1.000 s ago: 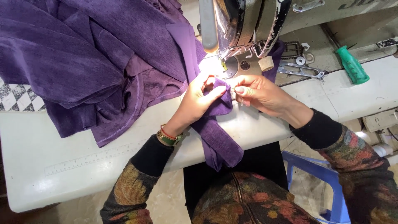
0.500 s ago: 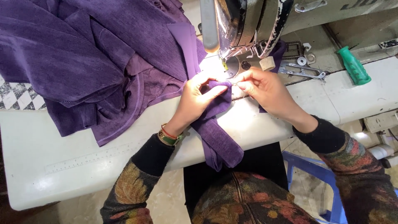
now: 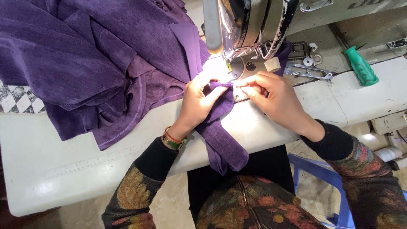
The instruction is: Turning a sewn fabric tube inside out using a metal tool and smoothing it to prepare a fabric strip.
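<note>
A large purple velvet garment [image 3: 85,55] lies heaped across the left of a white sewing table [image 3: 63,169]. A narrow purple strip [image 3: 220,140] of it runs from the needle area over the table's front edge. My left hand [image 3: 197,104] presses and pinches the strip just in front of the sewing machine head [image 3: 246,25]. My right hand [image 3: 275,99] pinches the strip's folded edge by the metal needle plate [image 3: 243,68], fingertips close to the left hand's. The needle itself is hidden by the machine head and glare.
A green-handled screwdriver [image 3: 360,65] and metal scissors [image 3: 307,72] lie to the right of the machine. A blue plastic stool [image 3: 326,178] shows below the table edge. A ruler strip [image 3: 97,159] runs along the table's front. Checkered floor [image 3: 19,99] shows at far left.
Both hands have stayed at the needle plate. My right hand has slid slightly toward the left hand, closing the fold of the strip; the fabric heap has not moved.
</note>
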